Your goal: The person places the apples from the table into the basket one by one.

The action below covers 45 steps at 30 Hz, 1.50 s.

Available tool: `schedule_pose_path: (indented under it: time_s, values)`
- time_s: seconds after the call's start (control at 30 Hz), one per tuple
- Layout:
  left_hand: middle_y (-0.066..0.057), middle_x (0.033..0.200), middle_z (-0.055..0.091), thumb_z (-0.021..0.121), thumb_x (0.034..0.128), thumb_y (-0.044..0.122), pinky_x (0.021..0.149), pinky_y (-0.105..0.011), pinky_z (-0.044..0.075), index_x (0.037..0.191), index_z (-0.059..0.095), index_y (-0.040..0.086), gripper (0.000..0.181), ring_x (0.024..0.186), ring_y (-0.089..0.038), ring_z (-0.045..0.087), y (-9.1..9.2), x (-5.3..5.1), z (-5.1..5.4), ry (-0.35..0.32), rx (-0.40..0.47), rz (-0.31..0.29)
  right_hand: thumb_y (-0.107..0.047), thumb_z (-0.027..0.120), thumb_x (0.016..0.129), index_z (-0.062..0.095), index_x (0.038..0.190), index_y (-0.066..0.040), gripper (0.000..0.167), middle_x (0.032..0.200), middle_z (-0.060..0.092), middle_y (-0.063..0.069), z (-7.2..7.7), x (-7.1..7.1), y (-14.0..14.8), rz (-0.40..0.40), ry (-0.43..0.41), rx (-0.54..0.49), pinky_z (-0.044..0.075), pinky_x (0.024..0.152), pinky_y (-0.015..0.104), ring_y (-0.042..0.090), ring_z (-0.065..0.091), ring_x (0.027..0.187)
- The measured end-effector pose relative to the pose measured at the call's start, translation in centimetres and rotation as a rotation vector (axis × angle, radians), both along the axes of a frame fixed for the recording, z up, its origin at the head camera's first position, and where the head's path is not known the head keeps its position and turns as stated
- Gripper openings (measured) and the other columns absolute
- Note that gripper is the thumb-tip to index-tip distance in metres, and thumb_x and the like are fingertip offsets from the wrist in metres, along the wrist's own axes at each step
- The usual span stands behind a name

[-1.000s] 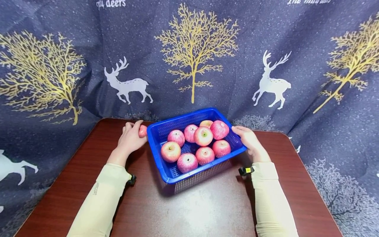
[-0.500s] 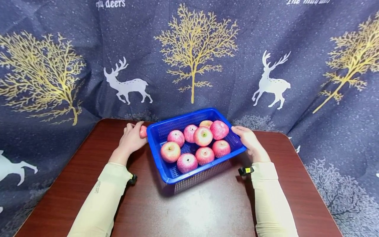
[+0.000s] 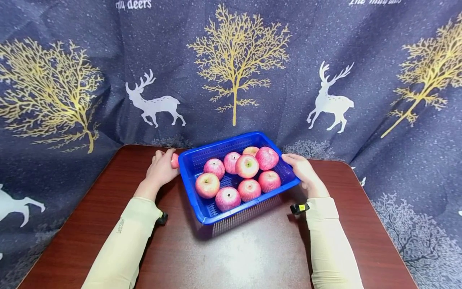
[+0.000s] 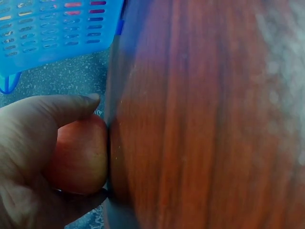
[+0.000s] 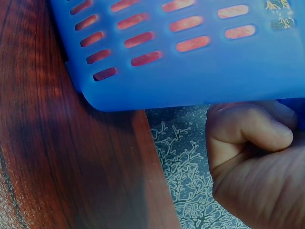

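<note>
My left hand grips a red apple just outside the left end of a blue plastic basket. In the left wrist view, thumb and fingers curl around that apple, which is low by the table surface. Several red and yellowish apples lie inside the basket, one stacked on others. At the basket's right end, my right hand holds the rim, thumb on top. The right wrist view has the curled fingers of this hand under the rim. The basket appears raised off the table.
A dark reddish-brown wooden table lies beneath, its back edge close behind the basket. Behind it hangs a dark blue cloth printed with deer and trees. Black wrist cameras sit at both cuffs.
My left hand has shifted very slightly to the right with its apple, toward the basket. The basket and right hand stay almost where they were.
</note>
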State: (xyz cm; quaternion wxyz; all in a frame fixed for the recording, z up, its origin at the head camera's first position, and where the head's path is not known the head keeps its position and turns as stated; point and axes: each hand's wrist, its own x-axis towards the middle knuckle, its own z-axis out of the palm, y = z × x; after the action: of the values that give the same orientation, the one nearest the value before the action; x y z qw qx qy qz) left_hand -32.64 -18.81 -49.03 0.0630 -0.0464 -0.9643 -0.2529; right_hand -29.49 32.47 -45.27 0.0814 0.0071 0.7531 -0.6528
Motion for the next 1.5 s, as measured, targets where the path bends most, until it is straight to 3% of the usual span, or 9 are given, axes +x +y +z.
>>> schedule_pose_path:
  time_s: [0.17, 0.4, 0.87, 1.2, 1.5]
  values:
    - [-0.038, 0.144, 0.043, 0.076, 0.0950, 0.038, 0.097, -0.074, 0.050, 0.166, 0.045, 0.008, 0.083, 0.130, -0.058, 0.048, 0.0, -0.1, -0.1, -0.001, -0.007, 0.005, -0.034, 0.059, 0.115, 0.063, 0.135, 0.002, 0.041, 0.095, 0.076, -0.001, 0.1, 0.1, -0.1, -0.005, 0.006, -0.015, 0.064, 0.071, 0.030, 0.011, 0.075, 0.081]
    - [-0.039, 0.147, 0.042, 0.074, 0.0971, 0.042, 0.101, -0.074, 0.049, 0.166, 0.043, 0.005, 0.084, 0.133, -0.058, 0.046, -0.1, -0.1, 0.0, -0.012, 0.002, 0.008, -0.036, 0.060, 0.114, 0.060, 0.143, 0.006, 0.051, 0.098, 0.077, -0.001, 0.0, 0.2, -0.1, -0.011, 0.006, 0.006, 0.064, 0.073, 0.030, 0.010, 0.075, 0.084]
    - [-0.038, 0.143, 0.046, 0.078, 0.0943, 0.042, 0.101, -0.073, 0.050, 0.164, 0.043, 0.002, 0.088, 0.129, -0.056, 0.051, -1.1, -0.3, 0.0, 0.002, 0.104, 0.020, -0.034, 0.060, 0.115, 0.062, 0.139, 0.002, 0.043, 0.096, 0.077, -0.001, -0.1, 0.0, 0.0, -0.012, -0.002, -0.028, 0.064, 0.072, 0.030, 0.011, 0.075, 0.082]
    - [-0.039, 0.145, 0.046, 0.076, 0.0961, 0.041, 0.104, -0.073, 0.049, 0.161, 0.044, -0.001, 0.084, 0.128, -0.058, 0.054, -1.2, 0.3, 1.9, 0.067, 0.147, 0.070, -0.035, 0.060, 0.114, 0.061, 0.141, 0.004, 0.047, 0.096, 0.077, -0.001, -0.1, 0.0, 0.0, -0.004, -0.006, -0.024, 0.064, 0.072, 0.030, 0.011, 0.076, 0.083]
    - [-0.038, 0.146, 0.046, 0.079, 0.0976, 0.047, 0.107, -0.071, 0.048, 0.160, 0.044, 0.000, 0.085, 0.129, -0.057, 0.055, -0.7, 1.1, 4.3, 0.102, 0.234, 0.174, -0.036, 0.061, 0.114, 0.062, 0.138, 0.001, 0.044, 0.097, 0.077, 0.000, -0.1, 0.0, 0.1, -0.013, -0.008, -0.014, 0.064, 0.072, 0.030, 0.011, 0.076, 0.082]
